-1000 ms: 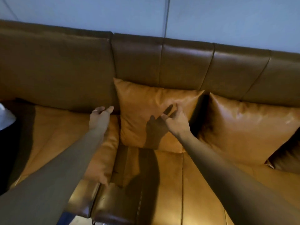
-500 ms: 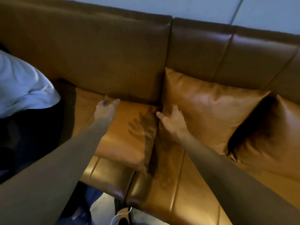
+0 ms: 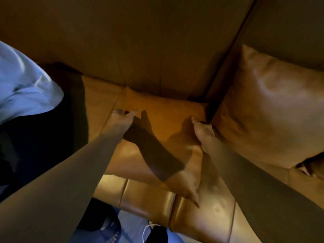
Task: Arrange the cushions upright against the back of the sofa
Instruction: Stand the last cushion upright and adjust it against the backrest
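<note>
A tan leather cushion (image 3: pixel 168 113) lies flat on the sofa seat (image 3: pixel 149 195), with its far edge near the brown sofa back (image 3: pixel 140 41). My left hand (image 3: pixel 121 120) curls its fingers over the cushion's left edge. My right hand (image 3: pixel 203 132) grips the cushion's right edge, thumb on top and fingers tucked into the gap beside it. A second tan cushion (image 3: pixel 268 109) stands upright against the back on the right, touching my right hand's side. The corner of a third cushion (image 3: pixel 312 165) shows at the right edge.
A person in a white shirt (image 3: pixel 22 85) and dark clothes sits on the sofa at the left, close to the flat cushion. Below the seat's front edge I see the floor, my jeans and a white cable (image 3: pixel 149 228).
My view has swung left and down, closer to the seat. Both hands have come down from reaching onto the flat cushion's two side edges and closed on them.
</note>
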Available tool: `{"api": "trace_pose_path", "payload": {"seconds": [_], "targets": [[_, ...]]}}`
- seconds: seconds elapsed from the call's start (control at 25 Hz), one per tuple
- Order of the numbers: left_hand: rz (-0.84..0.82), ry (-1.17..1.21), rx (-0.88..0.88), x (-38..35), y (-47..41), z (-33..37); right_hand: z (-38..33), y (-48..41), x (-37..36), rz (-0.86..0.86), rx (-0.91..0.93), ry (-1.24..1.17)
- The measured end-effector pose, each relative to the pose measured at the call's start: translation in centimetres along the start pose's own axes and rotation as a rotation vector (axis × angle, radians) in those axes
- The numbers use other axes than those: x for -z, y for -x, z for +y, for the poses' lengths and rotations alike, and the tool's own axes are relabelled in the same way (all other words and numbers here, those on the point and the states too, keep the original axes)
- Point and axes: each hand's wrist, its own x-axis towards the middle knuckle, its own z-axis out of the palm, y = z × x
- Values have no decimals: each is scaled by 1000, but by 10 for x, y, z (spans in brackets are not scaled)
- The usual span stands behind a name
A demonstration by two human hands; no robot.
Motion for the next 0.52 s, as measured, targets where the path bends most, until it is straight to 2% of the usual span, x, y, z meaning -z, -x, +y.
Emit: {"api": "trace_pose_path", "payload": {"seconds": [0.08,0.2,0.36,0.52], "targets": [[-26,-19,21,-4,-22,1,-3,-14,-8,1,-38,-49],[-50,6,75,-6,-46,1,-8,-28,-16,-26,-2,-110],[-98,54,158,-1,-60,1,-10,-22,-7,-81,-115,-146],[-47,83,125,8,-48,10,-17,-6,5,-188,-130,-197]]}}
